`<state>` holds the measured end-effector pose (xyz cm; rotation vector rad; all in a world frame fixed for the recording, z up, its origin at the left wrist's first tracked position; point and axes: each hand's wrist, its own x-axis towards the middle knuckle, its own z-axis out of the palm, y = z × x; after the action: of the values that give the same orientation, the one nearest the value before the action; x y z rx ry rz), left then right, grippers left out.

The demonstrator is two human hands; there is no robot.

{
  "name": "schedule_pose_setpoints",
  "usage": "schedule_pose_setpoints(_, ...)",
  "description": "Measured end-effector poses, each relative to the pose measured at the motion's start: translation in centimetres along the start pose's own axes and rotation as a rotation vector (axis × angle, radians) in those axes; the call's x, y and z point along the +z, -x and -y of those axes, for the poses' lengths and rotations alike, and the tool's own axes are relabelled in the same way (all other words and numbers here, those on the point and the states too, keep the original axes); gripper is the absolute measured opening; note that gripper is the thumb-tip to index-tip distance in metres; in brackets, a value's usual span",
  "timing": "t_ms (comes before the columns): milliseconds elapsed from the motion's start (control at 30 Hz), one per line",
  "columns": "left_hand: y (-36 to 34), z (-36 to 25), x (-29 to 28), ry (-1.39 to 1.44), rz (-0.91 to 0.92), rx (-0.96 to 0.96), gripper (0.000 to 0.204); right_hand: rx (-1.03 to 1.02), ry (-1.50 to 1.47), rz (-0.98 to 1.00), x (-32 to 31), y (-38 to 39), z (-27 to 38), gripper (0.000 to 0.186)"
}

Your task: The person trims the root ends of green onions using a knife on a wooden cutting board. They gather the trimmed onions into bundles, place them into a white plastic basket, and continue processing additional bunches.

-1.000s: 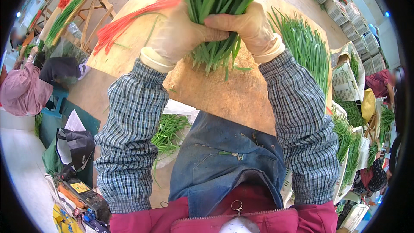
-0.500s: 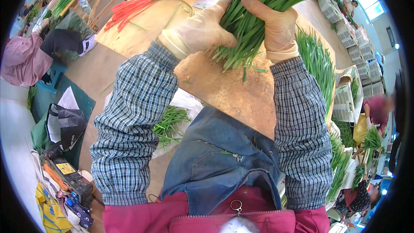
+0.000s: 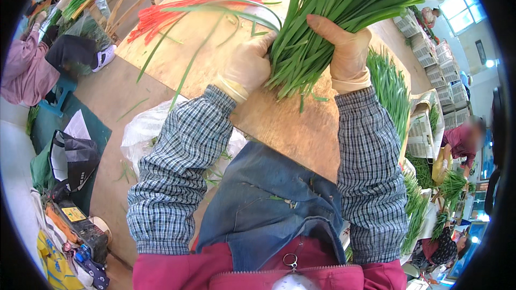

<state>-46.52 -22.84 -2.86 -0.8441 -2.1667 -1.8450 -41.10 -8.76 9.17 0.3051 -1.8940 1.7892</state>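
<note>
A thick bunch of garlic chives (image 3: 317, 43), flat green blades with pale cut ends toward me, is held above the wooden table. My right hand (image 3: 346, 51), in a thin pale glove, grips it from the right with the thumb laid across the blades. At the bunch's left side, my gloved left hand (image 3: 248, 65) is closed on a few loose chive blades. These blades (image 3: 207, 8) arc out over the table to the left, some hanging past its edge. The left fingertips are partly hidden behind the hand and the bunch.
Red ties (image 3: 188, 9) lie on the wooden table (image 3: 290, 126). More chives (image 3: 388, 83) are heaped along its right side. A white plastic bag (image 3: 142, 129) lies below the left edge. White crates (image 3: 441, 72) are stacked at right. Co-workers sit at left (image 3: 32, 70) and right (image 3: 459, 139).
My left hand has drawn down and closed, and long chive blades now trail from it to the left. My right hand keeps its hold on the bunch.
</note>
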Motion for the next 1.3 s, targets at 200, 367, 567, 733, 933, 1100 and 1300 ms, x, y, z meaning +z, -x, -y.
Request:
schedule_pose_setpoints(200, -0.2, -5.2, -0.4, -0.245, 0.008, 0.002, 0.072, 0.054, -0.063, -0.011, 0.1, 0.0, 0.3, 0.027)
schedule_pose_setpoints(367, -2.6, -8.6, -1.8, -0.423, 0.282, -0.114, 0.071, 0.088, -0.1, -0.014, 0.3, -0.3, 0.4, 0.028)
schedule_pose_setpoints(567, -3.9, -7.0, -0.1, -0.516, 0.156, 0.066, 0.067, 0.112, 0.068, 0.073, 1.1, -0.6, 0.9, 0.033)
schedule_pose_setpoints(733, -2.2, -9.9, -1.4, -0.611, -0.033, 0.235, 0.027, -0.115, 0.353, 0.147, 2.2, -1.5, 3.3, 0.031)
schedule_pose_setpoints(933, 1.5, -11.3, -4.3, -0.65, -0.197, 0.17, 0.014, -0.05, 0.631, 0.724, 6.7, -3.4, 7.5, 0.036)
schedule_pose_setpoints(1100, 8.3, -5.1, -2.6, -0.723, 0.007, -0.069, 0.012, 0.045, 0.925, 1.185, 11.0, -1.7, 3.1, 0.032)
schedule_pose_setpoints(1300, 13.5, -7.2, -5.4, -0.135, 0.163, -0.633, 0.023, -0.075, 0.985, 1.219, 13.3, 3.5, -4.7, 0.018)
